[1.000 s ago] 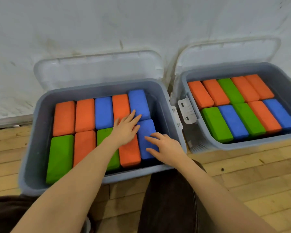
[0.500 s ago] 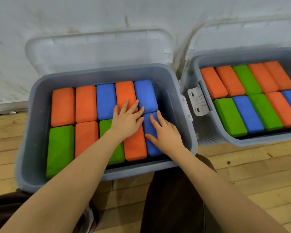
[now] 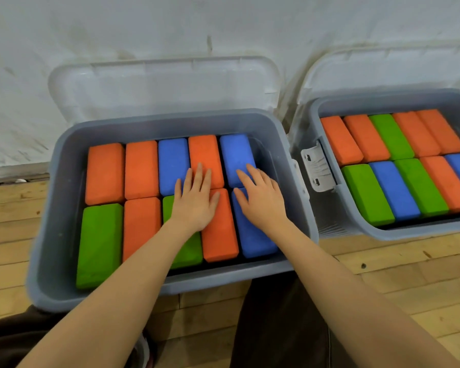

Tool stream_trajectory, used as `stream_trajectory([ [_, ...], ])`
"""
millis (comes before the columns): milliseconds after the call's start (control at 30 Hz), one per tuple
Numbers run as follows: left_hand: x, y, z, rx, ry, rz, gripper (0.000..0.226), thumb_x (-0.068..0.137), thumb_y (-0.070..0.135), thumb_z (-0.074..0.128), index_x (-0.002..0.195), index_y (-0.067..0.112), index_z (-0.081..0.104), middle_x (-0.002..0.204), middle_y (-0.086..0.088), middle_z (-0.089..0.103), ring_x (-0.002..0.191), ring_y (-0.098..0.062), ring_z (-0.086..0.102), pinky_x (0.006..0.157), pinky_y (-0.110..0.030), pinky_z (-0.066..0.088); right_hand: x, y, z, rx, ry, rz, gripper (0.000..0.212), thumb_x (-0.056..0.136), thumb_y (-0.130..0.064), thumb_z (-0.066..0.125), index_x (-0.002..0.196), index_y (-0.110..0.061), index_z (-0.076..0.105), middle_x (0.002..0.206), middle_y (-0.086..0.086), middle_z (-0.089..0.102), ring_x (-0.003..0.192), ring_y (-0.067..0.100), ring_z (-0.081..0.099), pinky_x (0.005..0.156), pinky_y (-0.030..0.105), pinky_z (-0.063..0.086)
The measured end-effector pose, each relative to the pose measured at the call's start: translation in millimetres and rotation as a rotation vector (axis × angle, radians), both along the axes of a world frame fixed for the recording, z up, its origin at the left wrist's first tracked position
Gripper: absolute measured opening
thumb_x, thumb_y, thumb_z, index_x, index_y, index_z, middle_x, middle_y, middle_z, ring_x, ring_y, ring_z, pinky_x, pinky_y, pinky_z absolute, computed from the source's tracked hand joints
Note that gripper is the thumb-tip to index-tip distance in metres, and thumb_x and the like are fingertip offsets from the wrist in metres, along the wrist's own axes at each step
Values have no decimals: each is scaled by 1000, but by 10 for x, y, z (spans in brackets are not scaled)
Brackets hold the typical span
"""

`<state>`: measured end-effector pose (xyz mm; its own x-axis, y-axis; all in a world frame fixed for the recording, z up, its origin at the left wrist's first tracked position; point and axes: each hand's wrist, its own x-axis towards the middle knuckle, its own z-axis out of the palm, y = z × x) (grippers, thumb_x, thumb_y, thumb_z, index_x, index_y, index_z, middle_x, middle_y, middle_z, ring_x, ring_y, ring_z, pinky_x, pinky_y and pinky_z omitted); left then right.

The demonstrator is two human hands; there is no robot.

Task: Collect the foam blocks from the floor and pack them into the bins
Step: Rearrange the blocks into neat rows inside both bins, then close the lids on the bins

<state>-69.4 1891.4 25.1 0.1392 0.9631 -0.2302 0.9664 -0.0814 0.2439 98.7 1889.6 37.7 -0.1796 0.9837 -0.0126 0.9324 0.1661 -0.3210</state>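
Both hands have slid forward; left hand and right hand lie flat, gripping nothing. We advise pressing the blocks evenly into the bin.

White scuffed wall, wooden plank floor, grey baseboard where wall meets floor, dark trousers on the knees

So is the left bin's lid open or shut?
Open. The lid stands tipped back against the wall behind the left bin, leaving the foam blocks exposed.
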Motion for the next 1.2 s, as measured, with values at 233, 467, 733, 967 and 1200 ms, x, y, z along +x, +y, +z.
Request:
stream_trajectory([
  [233, 55, -57, -155, 146, 37, -30, 73, 87, 51, 3, 150, 16, 13, 158, -4, 8, 145, -27, 8, 115, -47, 2, -114, 119, -281, -38, -122, 38, 63, 94, -48, 8, 151, -22, 17, 159, -2, 9, 146, 23, 2, 117, 45, 3],
  [467, 44, -50, -107, 90, 37, -40, 71, 88, 53, 2, 151, 19, 8, 159, -1, 3, 146, -24, 2, 115, -45, -1, -126, 137, -274, -72, -145, 9, 52, 101, -43, 22, 151, -29, 11, 159, -7, 3, 146, 19, -5, 116, 48, -1],
  [733, -278, 137, 322, 115, 6, -75, 49, 99, 37, 34, 144, 18, 34, 155, -2, 23, 142, -24, 19, 113, -41, 15, -279, 287, 16, -54, 27, -80, 45, 100, -36, 36, 143, -22, 38, 154, 3, 27, 143, 24, 19, 117, 42, 5],
  [967, -745, 742, 924, 500, -126, 91, 53, 91, 39, 36, 127, 5, 55, 138, -18, 48, 125, -38, 47, 99, -51, 38, -711, 908, 693, 266, 228, -63, 48, 95, -34, 45, 139, -17, 45, 149, 8, 36, 137, 29, 34, 111, 50, 24],
  [1200, -1188, 1377, 1025, 454, 19, 80, 61, 98, 46, 31, 150, 19, 16, 158, -8, 6, 145, -30, 4, 115, -47, 6, -996, 1585, 894, 260, 53, -47, 59, 98, -39, 40, 150, -30, 13, 159, -3, 2, 146, 20, -1, 114, 51, -5],
])
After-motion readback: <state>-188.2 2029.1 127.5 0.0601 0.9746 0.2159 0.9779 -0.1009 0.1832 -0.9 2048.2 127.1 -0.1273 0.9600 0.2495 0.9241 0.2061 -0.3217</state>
